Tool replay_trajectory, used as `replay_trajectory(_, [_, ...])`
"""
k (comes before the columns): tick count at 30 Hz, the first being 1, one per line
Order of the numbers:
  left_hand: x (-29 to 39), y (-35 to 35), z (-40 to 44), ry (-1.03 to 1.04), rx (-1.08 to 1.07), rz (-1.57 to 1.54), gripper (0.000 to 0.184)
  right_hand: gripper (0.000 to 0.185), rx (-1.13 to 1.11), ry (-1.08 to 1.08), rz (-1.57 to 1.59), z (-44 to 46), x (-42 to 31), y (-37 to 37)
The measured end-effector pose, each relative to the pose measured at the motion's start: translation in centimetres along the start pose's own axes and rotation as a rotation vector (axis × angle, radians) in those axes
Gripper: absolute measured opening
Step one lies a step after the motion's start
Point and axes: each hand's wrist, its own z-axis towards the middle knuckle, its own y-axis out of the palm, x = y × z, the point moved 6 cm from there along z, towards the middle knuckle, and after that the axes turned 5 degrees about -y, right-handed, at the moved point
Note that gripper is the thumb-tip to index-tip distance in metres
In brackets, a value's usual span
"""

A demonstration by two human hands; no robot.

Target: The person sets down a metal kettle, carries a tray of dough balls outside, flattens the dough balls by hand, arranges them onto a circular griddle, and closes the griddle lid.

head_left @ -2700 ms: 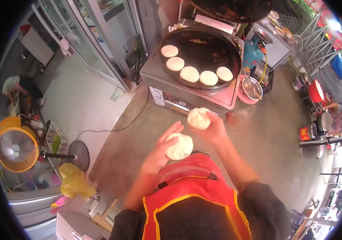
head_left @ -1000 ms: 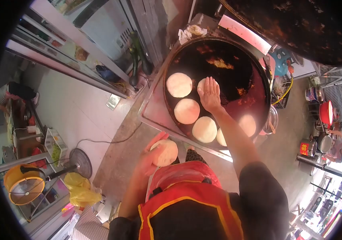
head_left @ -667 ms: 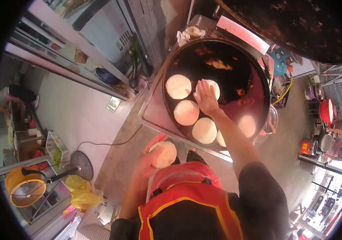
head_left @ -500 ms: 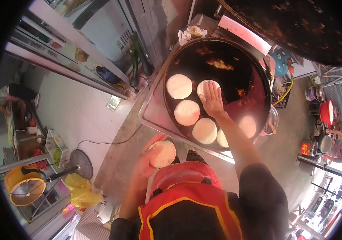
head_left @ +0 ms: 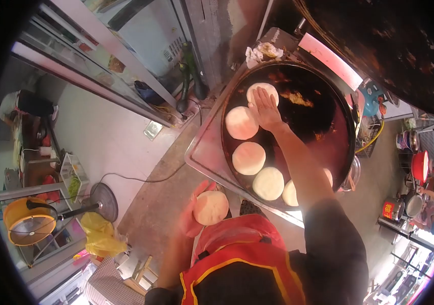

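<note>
The right hand (head_left: 267,110) is positioned over the round griddle (head_left: 323,107), palm down and fingers extended. It lies flat on the pressed dough disc (head_left: 257,90), located near the griddle's far left rim. The hand is open and does not grip the disc; part of the disc's pale upper surface shows beyond the fingertips.

The left hand (head_left: 192,218) is held off the griddle, in front of the apron (head_left: 237,239). It grips the held dough disc (head_left: 211,208) along one side, with the broad face exposed to the camera. The left fingers appear slightly blurred, so their exact placement behind the disc cannot be confirmed.

Five further discs lie along the left and near edge of the griddle, in an arc: the second disc (head_left: 242,122), just beside the pressed one; the third disc (head_left: 249,158); the fourth disc (head_left: 268,183); the fifth disc (head_left: 289,194); and the sixth disc (head_left: 328,176). The right forearm partly covers the fifth and sixth.

The griddle lid (head_left: 379,46) stands raised at the far side. A crumpled white cloth (head_left: 262,53) rests beyond the far left rim. A blue gas cylinder (head_left: 371,97) stands to the right.
</note>
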Motion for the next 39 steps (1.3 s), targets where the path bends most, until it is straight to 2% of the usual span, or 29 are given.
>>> replay_trajectory(4, [-0.2,0.3,-0.5,0.017,-0.021,0.021,0.065,0.061,-0.118,-0.003,0.006,1.4,-0.3,1.0])
replay_trajectory(7, [-0.3,0.4,-1.0,0.004,0.011,0.004,0.061,0.053,-0.011,0.003,0.075,0.3,-0.3,0.7])
replay_trajectory(11, [0.1,0.5,0.6,0.034,0.088,0.071,0.054,0.041,0.166,0.150,0.606,-5.0,-8.0,-8.3])
replay_trajectory(13, [1.3,1.8,3.0,0.103,0.092,0.185,0.052,0.042,0.038,0.299,1.169,-9.1,-11.1,-8.4])
replay_trajectory(14, [2.3,3.0,4.7,0.138,0.057,0.217,0.052,0.044,0.003,0.335,1.290,-10.1,-12.7,-10.4])
replay_trajectory(15, [3.1,4.5,6.1,0.173,0.021,0.249,0.052,0.048,-0.028,0.346,1.200,-11.5,-13.5,-10.9])
replay_trajectory(17, [3.6,7.3,8.0,0.172,-0.060,0.258,0.053,0.062,0.035,0.100,0.719,-13.9,-15.9,-11.6])
replay_trajectory(19, [3.2,9.6,9.6,0.185,-0.079,0.383,0.058,0.064,0.166,0.140,0.671,-14.2,-17.0,-12.6])
replay_trajectory(21, [2.4,12.2,10.1,0.157,-0.198,0.345,0.059,0.064,0.278,0.301,0.879,-13.9,-16.9,-12.9])
replay_trajectory(23, [1.5,13.0,10.9,0.080,-0.207,0.419,0.059,0.063,0.389,0.566,1.351,-13.8,-15.4,-12.3])
replay_trajectory(24, [1.1,13.1,11.2,0.055,-0.198,0.491,0.058,0.055,0.436,0.636,1.309,-14.5,-13.1,-10.9])
replay_trajectory(25, [1.0,13.1,11.5,0.032,-0.189,0.563,0.057,0.052,0.457,0.706,1.452,-14.7,-12.0,-10.8])
replay_trajectory(27, [2.6,10.0,11.7,0.171,-0.063,0.783,0.052,0.047,0.460,0.828,1.758,-14.6,-11.3,-9.9])
replay_trajectory(28, [2.8,9.7,13.8,0.248,-0.073,0.886,0.049,0.042,0.501,0.773,1.634,-14.8,-9.7,-10.8])
replay_trajectory(29, [2.1,9.4,15.6,0.134,-0.080,0.742,0.050,0.038,0.434,0.710,1.661,-14.6,-9.3,-13.2])
replay_trajectory(30, [1.5,8.7,16.8,0.005,-0.067,0.602,0.051,0.040,0.280,0.763,1.478,-14.5,-8.8,-13.8])
replay_trajectory(31, [1.1,9.9,17.2,-0.113,-0.355,0.489,0.051,0.042,0.152,0.724,1.507,-14.1,-8.8,-11.7])
replay_trajectory(32, [0.8,11.1,17.1,-0.245,-0.630,0.361,0.052,0.042,0.095,0.552,1.548,-12.5,-9.4,-13.2])
replay_trajectory(33, [0.9,10.1,17.0,-0.300,-0.498,0.297,0.053,0.042,0.082,0.334,1.310,-10.9,-9.3,-11.2])
replay_trajectory(34, [0.9,9.4,17.2,-0.355,-0.362,0.241,0.055,0.041,0.019,0.275,1.132,-10.0,-9.5,-11.8])
replay_trajectory(35, [0.9,10.0,17.3,-0.341,-0.312,0.314,0.055,0.043,-0.063,0.265,0.911,-9.2,-9.2,-11.5])
replay_trajectory(37, [1.3,9.7,15.8,-0.289,-0.210,0.342,0.056,0.046,-0.132,0.316,0.862,-9.0,-10.3,-13.8])
replay_trajectory(39, [1.0,8.9,16.8,-0.330,-0.248,0.186,0.057,0.050,0.006,0.378,0.661,-9.2,-10.4,-15.0])
